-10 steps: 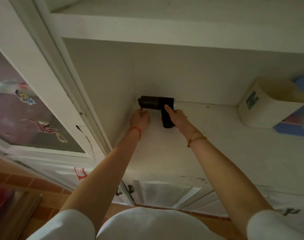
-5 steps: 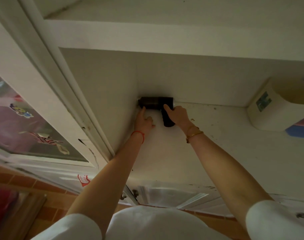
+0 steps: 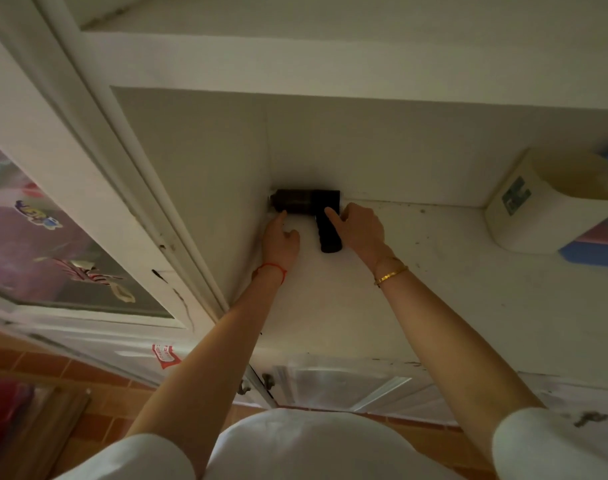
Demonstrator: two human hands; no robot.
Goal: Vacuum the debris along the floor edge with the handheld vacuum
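Observation:
A black handheld vacuum (image 3: 306,201) lies in the back left corner of a white cabinet shelf (image 3: 451,278). Its barrel runs along the back wall with the nozzle against the left side wall, and its handle (image 3: 328,237) points toward me. My left hand (image 3: 280,242) rests on the shelf, its straight index finger touching the underside of the barrel. My right hand (image 3: 359,226) is at the top of the handle, thumb laid against it and fingers curled by the rear of the body. Small dark specks of debris (image 3: 422,211) dot the shelf along the back edge.
A cream plastic container (image 3: 545,206) stands at the back right on a blue item (image 3: 593,252). A glazed cabinet door (image 3: 70,244) with stickers stands to the left. An upper shelf (image 3: 330,64) overhangs. Below are lower doors with handles (image 3: 267,381) and a red tiled floor (image 3: 98,375).
My left hand has stretched its index finger up to the barrel. The right hand has shifted slightly right of the handle. The vacuum stays in the corner, and my view has come closer.

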